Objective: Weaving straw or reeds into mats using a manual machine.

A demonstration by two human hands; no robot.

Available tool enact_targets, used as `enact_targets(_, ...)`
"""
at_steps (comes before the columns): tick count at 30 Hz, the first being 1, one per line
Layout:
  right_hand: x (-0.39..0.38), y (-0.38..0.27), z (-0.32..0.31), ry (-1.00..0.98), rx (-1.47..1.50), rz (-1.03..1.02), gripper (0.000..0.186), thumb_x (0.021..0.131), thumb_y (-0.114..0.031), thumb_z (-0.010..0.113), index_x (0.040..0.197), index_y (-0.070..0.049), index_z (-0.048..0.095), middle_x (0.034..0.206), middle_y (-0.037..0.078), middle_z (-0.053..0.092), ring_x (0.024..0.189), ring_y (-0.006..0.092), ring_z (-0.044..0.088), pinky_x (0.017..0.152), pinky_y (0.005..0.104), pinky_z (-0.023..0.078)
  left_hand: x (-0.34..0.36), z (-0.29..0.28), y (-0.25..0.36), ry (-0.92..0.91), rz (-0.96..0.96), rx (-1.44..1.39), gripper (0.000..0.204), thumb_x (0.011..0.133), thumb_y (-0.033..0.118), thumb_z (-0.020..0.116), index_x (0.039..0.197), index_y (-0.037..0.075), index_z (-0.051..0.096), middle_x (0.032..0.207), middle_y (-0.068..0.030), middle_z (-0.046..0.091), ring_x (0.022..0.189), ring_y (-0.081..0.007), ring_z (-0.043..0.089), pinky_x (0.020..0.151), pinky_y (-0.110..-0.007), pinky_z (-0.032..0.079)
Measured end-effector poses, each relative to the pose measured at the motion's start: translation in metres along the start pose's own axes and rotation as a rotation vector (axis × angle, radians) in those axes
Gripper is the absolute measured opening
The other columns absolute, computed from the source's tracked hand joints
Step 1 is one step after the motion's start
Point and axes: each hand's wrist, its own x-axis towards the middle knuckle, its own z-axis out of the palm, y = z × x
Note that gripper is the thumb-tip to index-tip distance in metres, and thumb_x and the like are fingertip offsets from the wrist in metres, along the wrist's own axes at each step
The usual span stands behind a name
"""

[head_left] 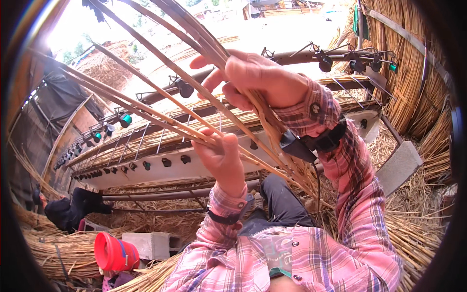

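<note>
Red and smooth, a bucket (112, 253) lies on the near side of the long frame (155, 174), toward its left end, its mouth turned leftward and what it holds too hard to make out; a grey hollow block (146, 245) sits just beside it. Off the frame's left end, a person in dark clothing (73, 209) shows only partly. Tips of the held stalks run out of view beyond the frame, and their lower ends are lost in loose straw on its near side. Thin, straight reed stalks (180, 122) slant over the frame's middle, the left hand (223, 160) closed on them, fingers together. Also above the frame, a thicker brown bundle (204, 39) crosses the right hand (265, 80), whose fingers stand apart; I cannot tell how firmly they press.
</note>
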Motion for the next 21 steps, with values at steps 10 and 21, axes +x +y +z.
enact_targets(10,-0.024,-0.019,-0.022,0.288,-1.022,0.02,0.035,0.074,-0.009,0.064,0.105,0.002,0.052,0.077,0.007,0.057,0.069,0.0162,0.058,0.063,0.0295,0.047,-0.021,0.01,-0.07,-0.121,-0.287,-0.414,0.02,0.095,0.027,0.047,0.095,0.007,0.043,0.064,-0.0007,0.044,0.054,-0.0078,0.044,0.052,-0.021,0.041)
enact_targets(21,-0.155,-0.105,-0.073,1.002,-0.951,-0.094,0.022,0.077,0.001,0.062,0.098,-0.002,0.056,0.074,0.001,0.056,0.058,0.0102,0.055,0.05,0.0235,0.048,-0.095,0.069,-0.141,-1.29,-0.471,-0.143,0.006,0.091,0.004,0.051,0.097,0.003,0.05,0.095,-0.0055,0.06,0.097,-0.0158,0.059,0.085,-0.027,0.045)
